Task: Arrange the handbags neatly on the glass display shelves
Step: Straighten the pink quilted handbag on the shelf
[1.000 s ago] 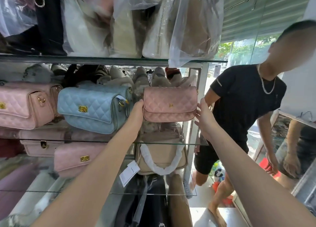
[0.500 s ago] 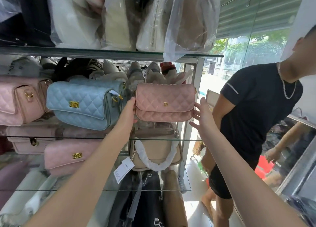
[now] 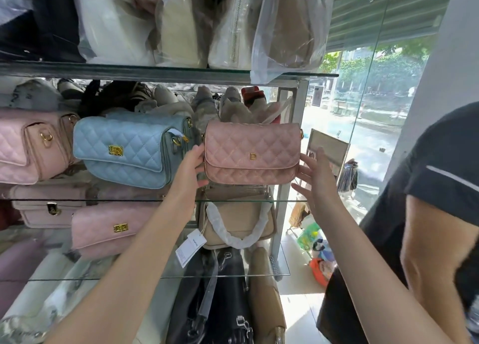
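Note:
A pink quilted handbag [image 3: 251,154] with a gold D clasp stands upright at the right end of the middle glass shelf [image 3: 285,201], above the glass on something clear beneath it. My left hand [image 3: 193,166] grips its left end, thumb under the lower corner. My right hand [image 3: 315,172] is spread, fingertips at the bag's right end. A light blue quilted handbag [image 3: 124,149] stands just left of it. Further left is a pale pink handbag [image 3: 23,146].
Plastic-wrapped bags [image 3: 181,24] fill the top shelf [image 3: 155,71]. Below hang a beige bag with a wrapped handle [image 3: 238,222], a pink clasp bag [image 3: 103,229] and a black bag [image 3: 223,304]. A person in a dark shirt [image 3: 427,214] stands close on the right by the glass wall [image 3: 363,97].
My right hand has closed in on the pink bag's right end, fingers now spread against it. The left hand stays on the left end. The person at right has come nearer.

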